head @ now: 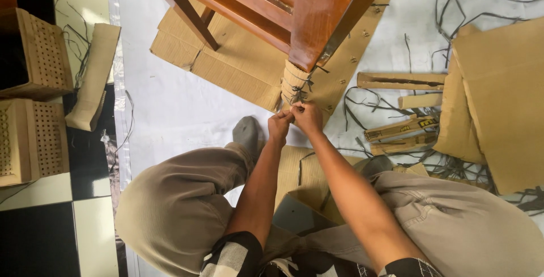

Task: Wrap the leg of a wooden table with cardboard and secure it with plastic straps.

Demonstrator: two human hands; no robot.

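At the centre of the view, just below the foot of a brown wooden furniture leg (317, 22), the person's two hands met. The left hand (280, 125) and the right hand (307, 116) were both closed in a pinch on the ends of a dark cord (298, 93) tied round a corrugated cardboard wrap (293, 80) that sleeved the leg's tip, touching it at twelve o'clock from the knuckles. To do this well, it seemed the cord wanted even tension from both sides, pulled snug against the wrap so the cardboard would not slip off the wood, with the knot seated flat. Flat cardboard sheets (226, 56) lay under the furniture on a white floor sheet (170, 113), and loose dark strips (453, 5) were scattered toward two and three o'clock. The knot itself was too small to make out, the fingertips hid the cord ends, and the rest of the furniture was cut off at the top edge.
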